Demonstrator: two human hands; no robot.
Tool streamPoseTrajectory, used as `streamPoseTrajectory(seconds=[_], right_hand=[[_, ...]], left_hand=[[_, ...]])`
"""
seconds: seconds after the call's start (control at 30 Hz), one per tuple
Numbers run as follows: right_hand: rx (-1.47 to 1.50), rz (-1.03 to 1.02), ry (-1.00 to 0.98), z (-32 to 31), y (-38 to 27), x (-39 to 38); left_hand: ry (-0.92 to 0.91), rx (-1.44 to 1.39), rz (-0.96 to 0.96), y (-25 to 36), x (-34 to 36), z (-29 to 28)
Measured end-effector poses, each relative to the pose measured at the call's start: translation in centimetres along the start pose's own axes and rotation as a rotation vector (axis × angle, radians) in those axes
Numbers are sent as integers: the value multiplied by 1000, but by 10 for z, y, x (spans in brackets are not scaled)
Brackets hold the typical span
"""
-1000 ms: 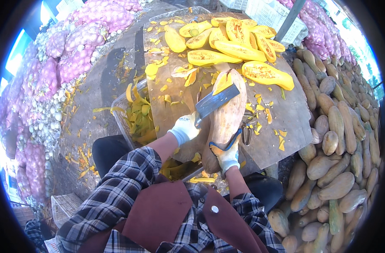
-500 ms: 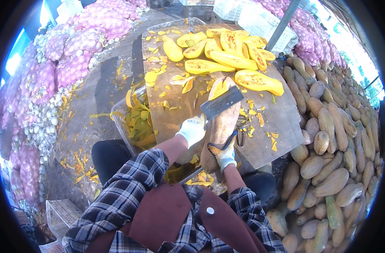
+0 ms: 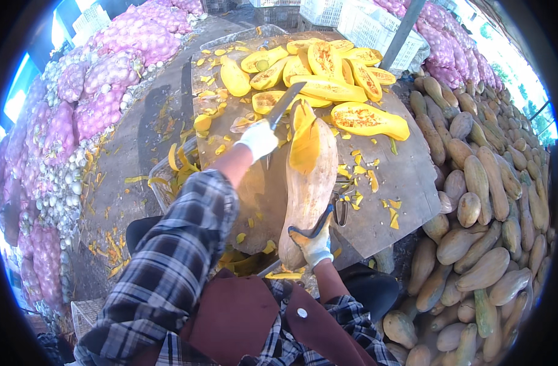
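Observation:
A long tan squash lies lengthwise on the wooden board, its far end shaved to orange flesh. My right hand, in a white and blue glove, grips its near end. My left hand, in a white glove, holds a broad cleaver with the blade raised beside the squash's far end. Several peeled yellow squash halves are piled at the board's far side.
A heap of unpeeled tan squashes fills the right side. Pink mesh sacks of bulbs line the left. Orange peelings lie in a crate and on the ground at the left. White plastic crates and a grey post stand beyond.
The squash has been laid out flatter and longer on the board. My left hand with the cleaver has risen and moved toward the far end; my right hand has slid to the near end.

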State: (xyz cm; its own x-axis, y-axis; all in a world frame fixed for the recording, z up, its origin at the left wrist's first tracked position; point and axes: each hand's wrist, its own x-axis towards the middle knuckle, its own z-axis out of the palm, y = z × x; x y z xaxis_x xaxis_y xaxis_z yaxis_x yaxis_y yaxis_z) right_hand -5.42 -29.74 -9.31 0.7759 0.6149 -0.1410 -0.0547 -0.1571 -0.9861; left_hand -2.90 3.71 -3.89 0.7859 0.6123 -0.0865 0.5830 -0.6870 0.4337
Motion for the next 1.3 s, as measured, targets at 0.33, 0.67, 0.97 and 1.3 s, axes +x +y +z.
streamPoseTrajectory(seconds=[0.33, 0.67, 0.97, 1.3], right_hand=[[-211, -31, 69, -9, 15, 4], [-158, 5, 43, -5, -2, -2], [-263, 111, -95, -58, -25, 10], [-1345, 208, 6, -44, -74, 18]], left_hand=[[-168, -30, 238, 38, -135, -19], [-169, -30, 209, 85, -54, -16], [-310, -1148, -247, 49, -53, -35], [143, -428, 8, 15, -195, 40]])
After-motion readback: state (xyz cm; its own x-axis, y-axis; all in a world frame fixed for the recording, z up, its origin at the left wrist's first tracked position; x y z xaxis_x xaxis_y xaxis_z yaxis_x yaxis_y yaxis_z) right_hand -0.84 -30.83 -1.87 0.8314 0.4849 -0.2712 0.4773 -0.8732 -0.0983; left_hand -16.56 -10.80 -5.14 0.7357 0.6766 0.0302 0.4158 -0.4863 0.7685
